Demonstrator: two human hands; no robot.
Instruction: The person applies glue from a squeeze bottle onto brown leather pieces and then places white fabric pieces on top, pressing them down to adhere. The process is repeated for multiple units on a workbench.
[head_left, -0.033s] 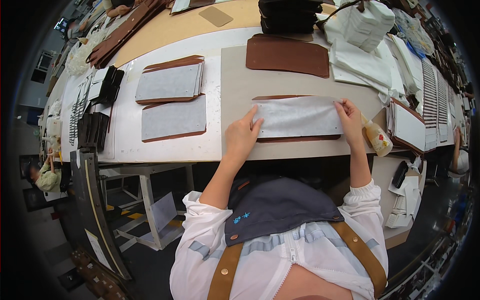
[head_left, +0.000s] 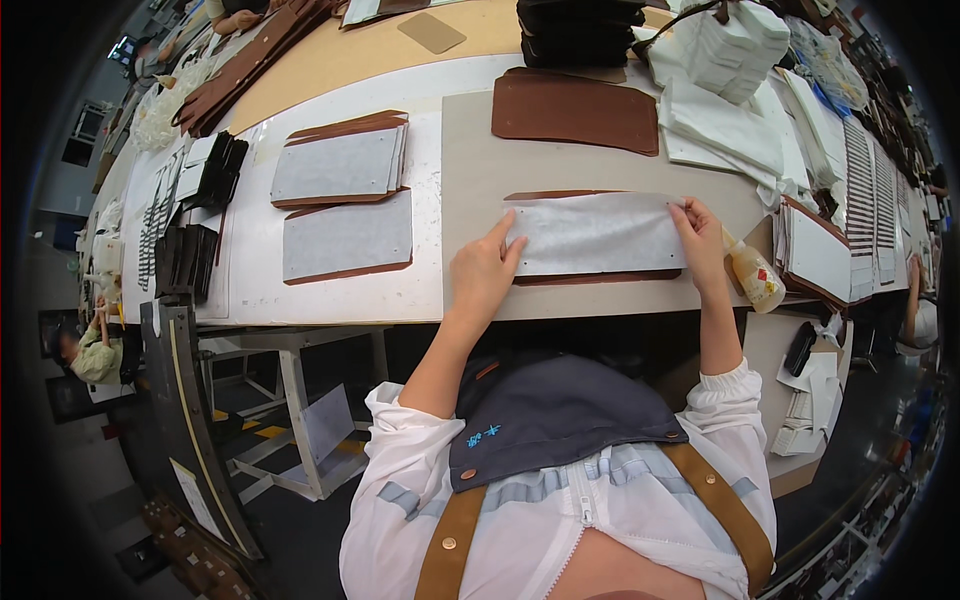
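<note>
In front of me, a thin white backing sheet [head_left: 600, 235] lies over a brown leather panel [head_left: 600, 279], whose edges show above and below it. The sheet has a slack wrinkle toward its right part. My left hand [head_left: 482, 268] rests at the sheet's left end, index finger and thumb spread apart on its edge. At the upper right corner, my right hand [head_left: 704, 240] pinches the sheet between thumb and fingertips. Just right of that hand, a pale yellow squeeze bottle [head_left: 758, 280] lies tilted by the table's front edge.
Left of the work are two piles of white-faced brown panels [head_left: 345, 240]. Brown leather panels [head_left: 575, 112] lie beyond it, below a black stack [head_left: 580, 35]. White padding pieces [head_left: 720, 125] fill the back right. More panels [head_left: 815, 255] stand beyond the bottle. Other people work around the tables.
</note>
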